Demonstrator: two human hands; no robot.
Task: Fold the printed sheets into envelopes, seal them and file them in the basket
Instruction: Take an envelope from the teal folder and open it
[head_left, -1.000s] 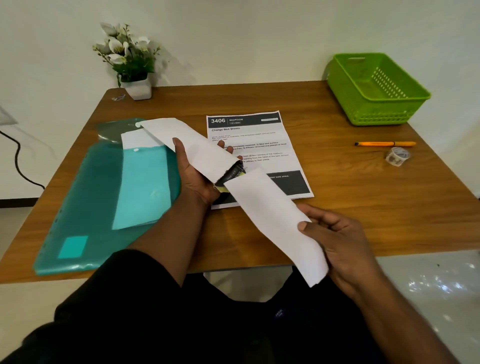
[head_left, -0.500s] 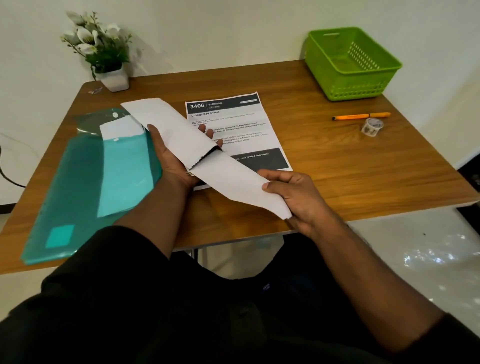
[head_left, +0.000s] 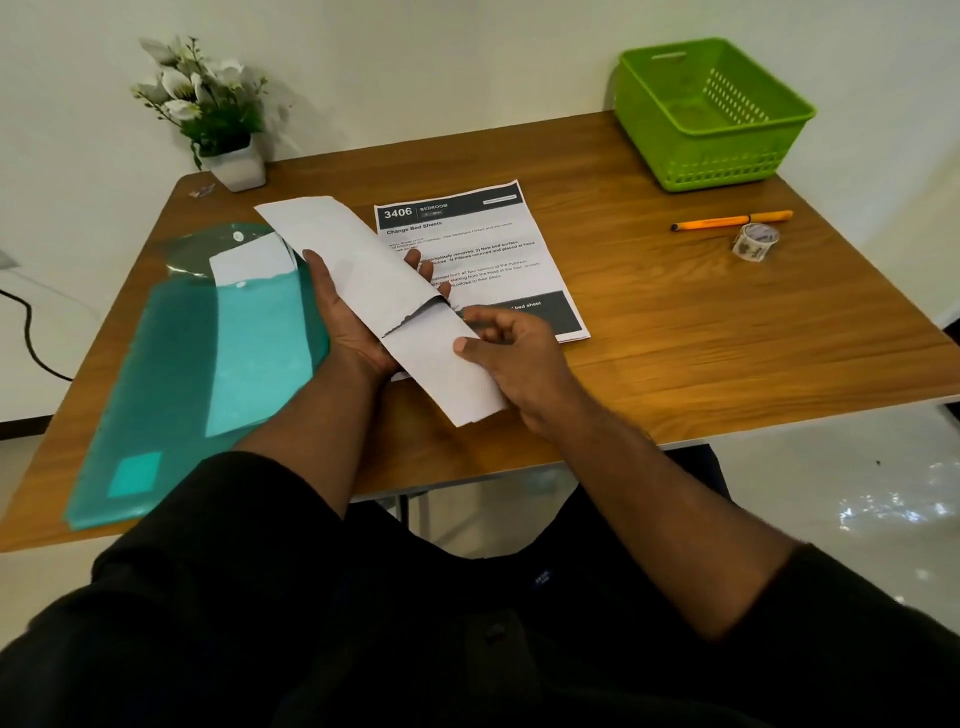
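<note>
The left hand (head_left: 353, 317) cradles the white envelope (head_left: 358, 260) from beneath; the right hand (head_left: 511, 353) pinches the folded sheet (head_left: 447, 364), half inside. Both share one long axis, the envelope mouth facing the right hand.

**Folded sheet partway in envelope**

A white envelope (head_left: 337, 249), held aslant above the surface, has a folded sheet (head_left: 447, 374) partly inside its open end. A printed sheet (head_left: 498, 249) headed "3406" lies flat beneath. The green basket (head_left: 727, 156) stands upright at the far right corner.
</note>
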